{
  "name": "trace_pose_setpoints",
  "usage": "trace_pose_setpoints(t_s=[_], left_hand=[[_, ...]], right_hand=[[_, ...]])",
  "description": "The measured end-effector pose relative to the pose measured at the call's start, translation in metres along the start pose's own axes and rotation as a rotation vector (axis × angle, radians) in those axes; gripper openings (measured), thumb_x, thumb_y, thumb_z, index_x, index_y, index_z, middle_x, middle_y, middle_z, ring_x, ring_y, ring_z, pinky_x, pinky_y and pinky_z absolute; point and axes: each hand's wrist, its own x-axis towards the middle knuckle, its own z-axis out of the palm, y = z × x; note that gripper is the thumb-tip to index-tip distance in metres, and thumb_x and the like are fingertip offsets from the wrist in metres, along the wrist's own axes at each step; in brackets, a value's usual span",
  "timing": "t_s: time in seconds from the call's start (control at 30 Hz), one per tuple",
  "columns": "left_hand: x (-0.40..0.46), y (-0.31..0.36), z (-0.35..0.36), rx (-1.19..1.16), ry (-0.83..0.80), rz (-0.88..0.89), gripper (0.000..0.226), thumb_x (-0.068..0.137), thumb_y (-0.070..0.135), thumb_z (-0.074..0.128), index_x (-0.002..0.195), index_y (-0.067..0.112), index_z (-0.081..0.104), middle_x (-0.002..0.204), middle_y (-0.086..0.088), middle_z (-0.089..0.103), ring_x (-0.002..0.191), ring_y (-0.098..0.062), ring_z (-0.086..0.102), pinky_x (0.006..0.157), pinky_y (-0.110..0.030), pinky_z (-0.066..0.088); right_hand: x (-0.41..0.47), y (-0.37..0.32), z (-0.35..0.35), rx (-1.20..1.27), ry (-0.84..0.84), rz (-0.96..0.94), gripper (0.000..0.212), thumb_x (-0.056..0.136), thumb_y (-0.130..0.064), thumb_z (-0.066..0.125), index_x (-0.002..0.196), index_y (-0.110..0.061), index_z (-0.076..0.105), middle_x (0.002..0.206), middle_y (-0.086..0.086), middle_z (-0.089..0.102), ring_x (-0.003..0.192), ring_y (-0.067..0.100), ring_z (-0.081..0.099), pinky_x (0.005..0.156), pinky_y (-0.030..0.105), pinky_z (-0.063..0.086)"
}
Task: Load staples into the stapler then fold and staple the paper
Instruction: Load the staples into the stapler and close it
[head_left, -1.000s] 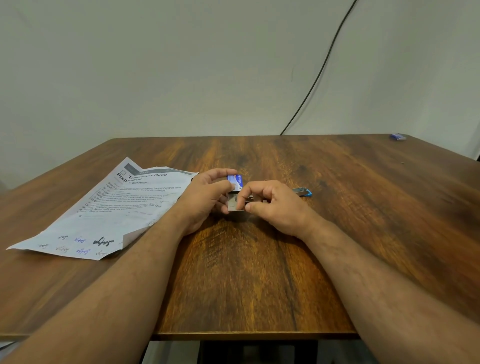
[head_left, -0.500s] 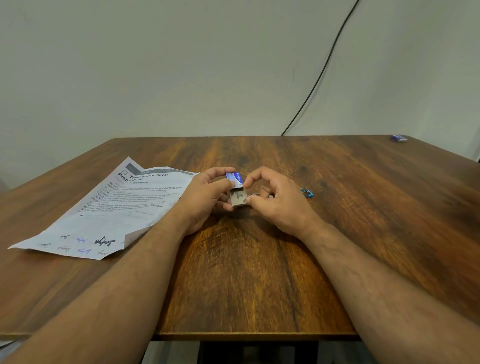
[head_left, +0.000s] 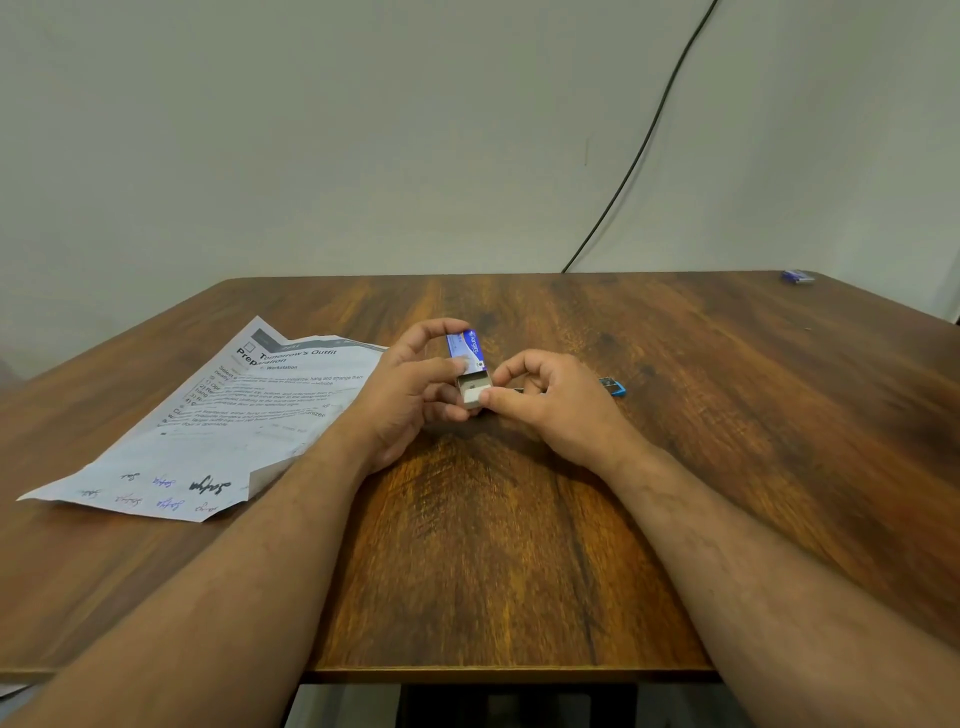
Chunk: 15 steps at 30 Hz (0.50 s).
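Over the middle of the wooden table (head_left: 519, 571), my left hand (head_left: 410, 395) grips the blue sleeve of a small staple box (head_left: 466, 349) between thumb and fingers. My right hand (head_left: 550, 405) pinches the grey inner tray (head_left: 474, 388), which sticks out of the sleeve toward me. A blue stapler (head_left: 613, 387) lies on the table just behind my right hand, mostly hidden by it. The printed paper (head_left: 208, 426), creased and signed along its near edge, lies flat to the left of my left hand.
A second small blue box (head_left: 798, 277) lies at the table's far right corner. A black cable (head_left: 639, 150) runs down the wall behind the far edge. The near table edge crosses under my forearms.
The grey tray has slid further out of the blue sleeve, and the box has tilted up slightly. My right hand's fingers shifted from the box's top to the tray's end.
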Motion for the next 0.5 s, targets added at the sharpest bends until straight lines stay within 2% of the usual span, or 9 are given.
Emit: trace_pose_setpoints(t_s=[0.13, 0.23, 0.3, 0.5], left_hand=[[-0.0003, 0.0, -0.0001, -0.021, -0.039, -0.003, 0.042, 0.094, -0.004, 0.056, 0.123, 0.025, 0.062, 0.077, -0.009, 0.069, 0.055, -0.016, 0.064, 0.052, -0.022, 0.058], [-0.0006, -0.0004, -0.0011, -0.013, -0.068, -0.001, 0.05, 0.091, -0.009, 0.055, 0.126, 0.025, 0.061, 0.078, -0.009, 0.068, 0.058, -0.016, 0.066, 0.055, -0.022, 0.059], [-0.0006, -0.0003, -0.0021, -0.005, -0.083, 0.004, 0.052, 0.088, -0.011, 0.057, 0.126, 0.024, 0.063, 0.09, -0.012, 0.068, 0.064, -0.02, 0.069, 0.056, -0.023, 0.059], [-0.0008, -0.0013, -0.0036, -0.019, -0.141, 0.008, 0.067, 0.072, -0.006, 0.065, 0.132, 0.022, 0.061, 0.104, -0.01, 0.073, 0.072, -0.02, 0.072, 0.06, -0.022, 0.06]], right_hand=[[0.0003, -0.0032, -0.0021, -0.02, -0.047, 0.065, 0.017, 0.085, -0.034, 0.076, 0.079, -0.018, 0.078, 0.047, -0.016, 0.056, 0.046, -0.001, 0.046, 0.053, 0.021, 0.033], [-0.0003, -0.0049, -0.0031, -0.047, -0.076, 0.068, 0.023, 0.09, -0.033, 0.072, 0.077, -0.015, 0.077, 0.05, -0.013, 0.054, 0.049, 0.0, 0.044, 0.055, 0.024, 0.033], [0.0002, -0.0042, -0.0033, -0.034, -0.08, 0.082, 0.023, 0.091, -0.031, 0.071, 0.073, -0.015, 0.074, 0.045, -0.016, 0.05, 0.046, 0.0, 0.043, 0.054, 0.024, 0.031], [0.0044, -0.0023, -0.0026, 0.032, -0.091, 0.155, 0.024, 0.09, -0.031, 0.069, 0.074, -0.013, 0.072, 0.041, -0.016, 0.05, 0.039, 0.0, 0.043, 0.054, 0.029, 0.028]])
